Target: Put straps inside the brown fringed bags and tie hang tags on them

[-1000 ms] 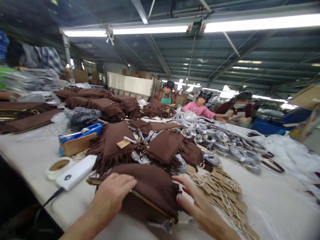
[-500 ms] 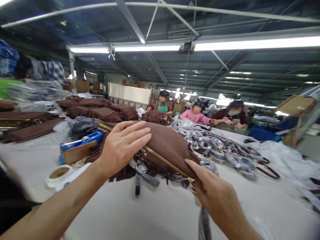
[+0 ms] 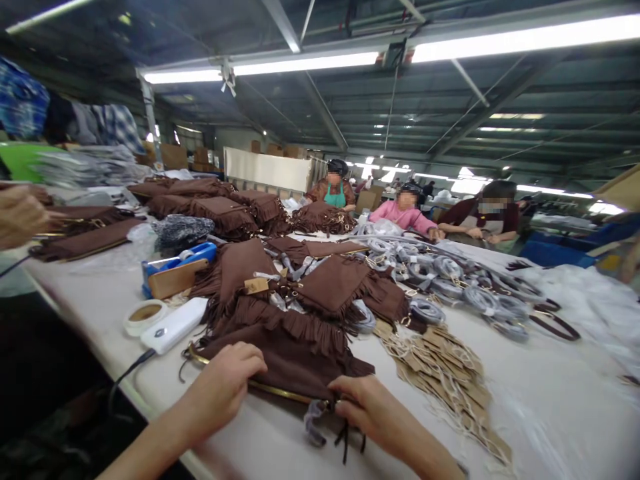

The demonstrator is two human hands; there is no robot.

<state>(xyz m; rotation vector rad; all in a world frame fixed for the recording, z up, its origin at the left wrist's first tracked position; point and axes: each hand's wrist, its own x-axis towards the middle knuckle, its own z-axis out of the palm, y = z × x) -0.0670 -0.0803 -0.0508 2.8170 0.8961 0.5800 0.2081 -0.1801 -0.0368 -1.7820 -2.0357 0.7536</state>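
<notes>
A dark brown fringed bag [image 3: 295, 357] lies flat on the table in front of me, its gold zipper edge toward me. My left hand [image 3: 227, 377] is closed over that edge, left of the middle, with its fingers curled onto the fabric. At the bag's right corner, my right hand [image 3: 373, 410] pinches the fabric by the zipper end. A strap piece in clear plastic wrap [image 3: 314, 421] hangs there, beside dark fringe strands. Just beyond are more brown fringed bags [image 3: 330, 283], one bearing a tan tag [image 3: 256, 286].
Tan tags with white strings [image 3: 440, 373] spread at right, below wrapped coiled straps [image 3: 450, 273]. At left are a tape roll [image 3: 145, 316], a white cabled device [image 3: 175, 325] and a blue tape dispenser [image 3: 177, 269]. Another person's hand [image 3: 20, 217] shows at far left; several people sit beyond.
The bag has come down from a raised position onto the table, nearer me. My left hand has gone from lying flat on it to curling over its edge. Another person's hand has appeared.
</notes>
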